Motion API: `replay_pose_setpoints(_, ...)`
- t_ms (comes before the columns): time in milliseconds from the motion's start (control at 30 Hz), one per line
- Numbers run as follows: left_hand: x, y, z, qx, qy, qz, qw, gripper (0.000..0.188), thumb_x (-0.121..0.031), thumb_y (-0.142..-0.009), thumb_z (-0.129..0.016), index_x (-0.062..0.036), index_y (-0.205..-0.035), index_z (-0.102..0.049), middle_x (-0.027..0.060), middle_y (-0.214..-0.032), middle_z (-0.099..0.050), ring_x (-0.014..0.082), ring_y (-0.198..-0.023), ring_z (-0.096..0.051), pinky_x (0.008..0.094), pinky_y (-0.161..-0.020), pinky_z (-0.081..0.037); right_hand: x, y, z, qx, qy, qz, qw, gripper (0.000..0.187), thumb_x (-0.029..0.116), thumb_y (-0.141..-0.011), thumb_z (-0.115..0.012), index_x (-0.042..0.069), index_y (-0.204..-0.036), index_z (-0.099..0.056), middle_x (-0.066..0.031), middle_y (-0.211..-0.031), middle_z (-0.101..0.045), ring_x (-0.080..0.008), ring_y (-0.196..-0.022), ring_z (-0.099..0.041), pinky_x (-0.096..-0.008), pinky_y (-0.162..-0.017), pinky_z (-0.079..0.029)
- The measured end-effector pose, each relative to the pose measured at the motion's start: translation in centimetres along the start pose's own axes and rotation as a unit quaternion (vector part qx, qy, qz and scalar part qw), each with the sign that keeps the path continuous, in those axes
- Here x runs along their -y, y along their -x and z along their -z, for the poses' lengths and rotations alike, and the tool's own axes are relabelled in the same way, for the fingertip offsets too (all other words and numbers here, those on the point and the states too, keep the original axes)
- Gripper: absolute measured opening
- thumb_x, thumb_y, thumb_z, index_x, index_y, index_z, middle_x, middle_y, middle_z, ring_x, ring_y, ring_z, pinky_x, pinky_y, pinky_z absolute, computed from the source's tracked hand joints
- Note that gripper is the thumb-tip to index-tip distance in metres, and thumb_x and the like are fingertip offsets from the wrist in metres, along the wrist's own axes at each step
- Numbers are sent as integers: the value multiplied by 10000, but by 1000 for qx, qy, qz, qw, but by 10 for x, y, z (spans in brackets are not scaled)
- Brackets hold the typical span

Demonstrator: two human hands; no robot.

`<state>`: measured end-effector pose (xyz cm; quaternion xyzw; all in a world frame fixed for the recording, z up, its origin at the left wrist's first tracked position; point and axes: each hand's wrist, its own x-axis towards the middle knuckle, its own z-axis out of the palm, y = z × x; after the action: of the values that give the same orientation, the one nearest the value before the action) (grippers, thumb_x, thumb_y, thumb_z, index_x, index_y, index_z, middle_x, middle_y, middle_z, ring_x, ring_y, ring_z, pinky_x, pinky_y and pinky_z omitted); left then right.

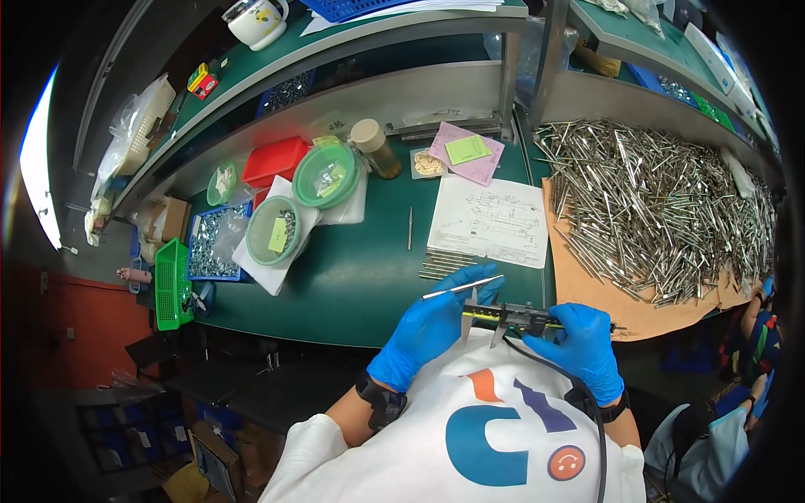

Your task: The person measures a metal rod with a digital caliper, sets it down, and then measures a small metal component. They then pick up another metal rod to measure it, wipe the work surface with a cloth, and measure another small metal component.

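Observation:
My left hand, in a blue glove, is closed on a slim silver metal rod held slantwise over the front of the bench. My right hand, gloved in blue too, grips a black caliper lying crosswise in front of my chest. The caliper's measuring end reaches to my left hand, below the rod; whether its jaws touch the rod I cannot tell. Just beyond the left hand, several similar rods lie side by side by a printed drawing sheet. One single rod lies apart to their left.
A large heap of metal rods covers brown paper on the right. Green round bowls, a red box, a capped jar and a green basket stand on the left. A shelf overhangs the back. Other people sit at right.

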<state>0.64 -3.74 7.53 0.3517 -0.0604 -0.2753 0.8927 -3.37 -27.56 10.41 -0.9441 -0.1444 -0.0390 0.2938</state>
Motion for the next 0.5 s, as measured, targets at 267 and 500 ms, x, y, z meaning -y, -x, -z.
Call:
replay_pose_setpoints(267, -4, 0, -1, -82, -176, 20, 981, 395, -222, -986, -430, -23, -1326, -447, 171, -1316, -480, 265, -1228, -464, 378, -1048, -359, -12, 7, -1, -51, -12, -6, 999, 350, 238, -610, -821, 21, -791, -614, -76, -602, -558, -177, -498, -541, -282, -474, -422)
replay_pose_setpoints(500, -4, 3, 20, -124, -350, 48, 927, 383, -192, -964, -510, -61, -1322, -474, 76, -960, -605, 113, -826, -567, 230, -716, -475, -17, 8, 1, -58, -11, -30, 998, 414, 314, -644, -837, 20, -832, -613, -58, -624, -571, -153, -469, -522, -270, -449, -413)
